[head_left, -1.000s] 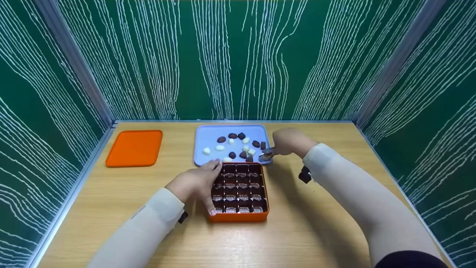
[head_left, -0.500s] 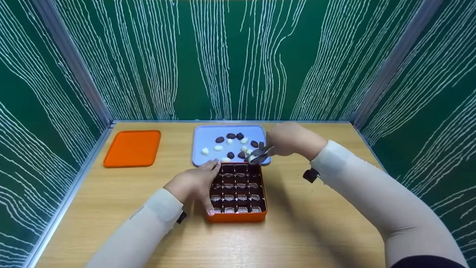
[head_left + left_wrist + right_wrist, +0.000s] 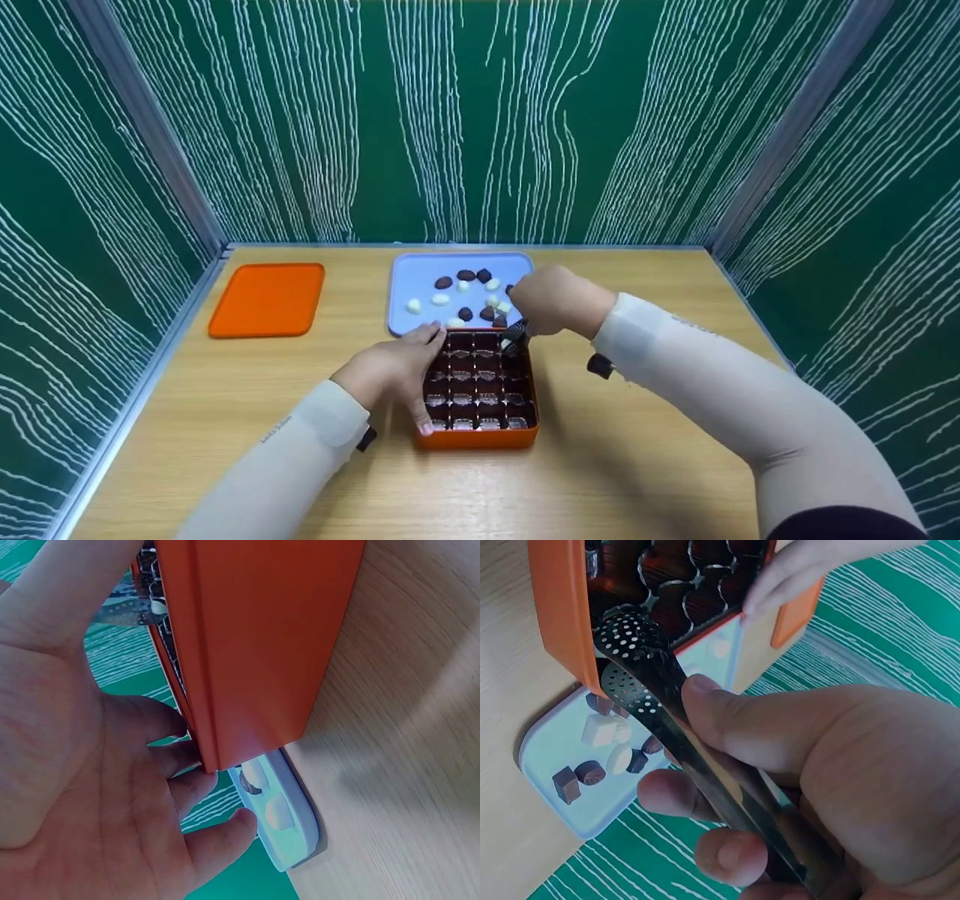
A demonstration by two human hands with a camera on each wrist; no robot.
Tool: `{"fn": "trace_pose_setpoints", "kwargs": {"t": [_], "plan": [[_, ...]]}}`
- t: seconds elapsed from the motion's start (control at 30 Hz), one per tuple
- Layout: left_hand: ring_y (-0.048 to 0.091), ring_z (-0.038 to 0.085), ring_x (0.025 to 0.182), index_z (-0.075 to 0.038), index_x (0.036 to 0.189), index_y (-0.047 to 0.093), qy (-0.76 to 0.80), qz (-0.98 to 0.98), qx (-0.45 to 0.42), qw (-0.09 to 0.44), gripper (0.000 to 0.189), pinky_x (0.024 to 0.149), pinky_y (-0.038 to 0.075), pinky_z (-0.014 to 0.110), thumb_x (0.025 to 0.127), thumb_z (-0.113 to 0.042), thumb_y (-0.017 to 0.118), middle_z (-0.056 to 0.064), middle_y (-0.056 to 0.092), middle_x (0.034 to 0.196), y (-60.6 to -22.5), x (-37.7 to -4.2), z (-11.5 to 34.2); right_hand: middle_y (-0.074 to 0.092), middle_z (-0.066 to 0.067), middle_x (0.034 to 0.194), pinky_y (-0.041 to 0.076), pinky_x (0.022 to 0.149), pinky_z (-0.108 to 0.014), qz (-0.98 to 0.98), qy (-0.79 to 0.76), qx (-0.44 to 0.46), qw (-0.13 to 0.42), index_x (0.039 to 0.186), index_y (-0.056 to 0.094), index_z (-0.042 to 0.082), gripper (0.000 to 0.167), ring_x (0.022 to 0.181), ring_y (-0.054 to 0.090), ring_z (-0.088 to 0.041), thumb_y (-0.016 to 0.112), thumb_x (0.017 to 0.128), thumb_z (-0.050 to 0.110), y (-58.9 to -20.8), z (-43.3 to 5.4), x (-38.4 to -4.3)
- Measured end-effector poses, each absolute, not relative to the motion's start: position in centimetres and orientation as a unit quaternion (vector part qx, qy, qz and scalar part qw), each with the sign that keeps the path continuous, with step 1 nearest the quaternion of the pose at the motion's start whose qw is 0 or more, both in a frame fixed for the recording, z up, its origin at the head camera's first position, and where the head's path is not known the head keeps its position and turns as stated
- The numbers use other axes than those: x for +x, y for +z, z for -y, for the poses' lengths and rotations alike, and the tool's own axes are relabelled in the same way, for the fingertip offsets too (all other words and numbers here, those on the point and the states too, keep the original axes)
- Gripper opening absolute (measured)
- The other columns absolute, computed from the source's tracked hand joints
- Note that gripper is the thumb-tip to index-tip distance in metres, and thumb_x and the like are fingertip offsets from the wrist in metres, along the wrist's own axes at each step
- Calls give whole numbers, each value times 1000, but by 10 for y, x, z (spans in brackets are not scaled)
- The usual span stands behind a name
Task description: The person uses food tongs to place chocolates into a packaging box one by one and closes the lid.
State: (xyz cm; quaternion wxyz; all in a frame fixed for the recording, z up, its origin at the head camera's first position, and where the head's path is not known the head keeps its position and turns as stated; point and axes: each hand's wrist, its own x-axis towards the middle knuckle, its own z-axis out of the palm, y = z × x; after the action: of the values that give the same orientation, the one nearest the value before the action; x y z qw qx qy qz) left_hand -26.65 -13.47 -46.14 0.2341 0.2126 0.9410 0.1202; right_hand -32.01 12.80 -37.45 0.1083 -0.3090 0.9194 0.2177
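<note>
An orange box with a dark brown divided insert stands in the middle of the table. My left hand spans its left side and holds it, thumb at the near corner and fingers at the far one. My right hand grips metal tongs with perforated ends. In the head view the tongs' tips dip into the far right compartment with a small white chocolate between them. That piece shows pale between the tips in the left wrist view too; the right wrist view hides it.
Directly behind the box lies a pale blue tray with several dark and white chocolates scattered on it. An orange lid-like square rests at the far left of the table. Green panels with white lines enclose the table's back and sides.
My right hand has brought the tongs from the tray's right front corner, leftward and nearer, into the box's far right compartment. The white chocolate came along. My left hand has stayed on the box.
</note>
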Motion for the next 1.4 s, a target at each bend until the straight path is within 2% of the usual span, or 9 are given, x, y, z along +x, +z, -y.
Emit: {"fn": "trace_pose_setpoints", "kwargs": {"t": [0.23,0.47,0.57,0.67,0.77,0.97,1.1,1.23,1.4], "plan": [[3,32,181,-12,183,6,125,-940,213,234,169,146,18,52,56,-50,110,10,-6,193,-461,-266,135,66,1,76,53,62,-30,-908,246,-309,138,94,79,10,24,68,56,-16,87,102,31,-379,-113,-321],[2,32,180,-15,184,8,139,-939,209,237,168,146,19,54,56,-48,111,8,-7,194,-462,-266,136,70,-1,82,65,74,-36,-913,229,-301,150,101,79,8,28,72,58,-17,90,100,34,-372,-115,-320],[3,32,180,-15,184,11,139,-938,215,233,167,146,21,54,56,-48,113,9,-5,194,-463,-268,135,67,0,83,61,70,-34,-921,187,-293,174,99,74,9,27,72,57,-16,89,99,31,-361,-124,-324],[5,33,180,-9,183,12,128,-939,228,225,167,146,21,52,57,-50,113,13,-2,194,-464,-270,134,60,2,77,50,63,-29,-925,149,-290,195,89,71,10,25,68,52,-14,84,101,27,-350,-136,-332],[4,33,180,-5,182,11,123,-939,228,225,167,146,20,52,58,-50,113,13,-2,194,-463,-270,134,58,2,73,47,61,-30,-936,139,-274,174,83,72,11,33,66,51,-15,80,106,34,-347,-147,-343],[3,32,181,-6,183,11,116,-941,220,229,167,147,18,52,58,-50,112,12,-3,194,-463,-269,137,65,-3,79,56,68,-36,-962,108,-225,110,88,72,10,34,72,60,-20,78,107,37,-373,-153,-369],[3,31,181,-7,183,11,125,-940,215,232,167,147,17,51,58,-50,112,10,-4,194,-463,-268,137,65,-3,81,55,68,-35,-968,89,-208,109,85,69,10,32,73,59,-20,76,108,32,-397,-149,-386],[2,30,181,-8,183,11,142,-938,207,238,166,147,15,49,57,-48,112,8,-5,194,-463,-266,136,69,-6,86,56,72,-36,-970,81,-196,117,92,74,8,22,77,61,-22,77,106,25,-412,-146,-398],[1,29,181,-8,183,10,139,-938,207,240,166,147,13,48,57,-48,112,6,-7,193,-460,-267,136,70,-6,88,56,74,-37,-969,81,-198,125,100,77,6,27,78,61,-23,79,107,32,-416,-142,-405]]}}
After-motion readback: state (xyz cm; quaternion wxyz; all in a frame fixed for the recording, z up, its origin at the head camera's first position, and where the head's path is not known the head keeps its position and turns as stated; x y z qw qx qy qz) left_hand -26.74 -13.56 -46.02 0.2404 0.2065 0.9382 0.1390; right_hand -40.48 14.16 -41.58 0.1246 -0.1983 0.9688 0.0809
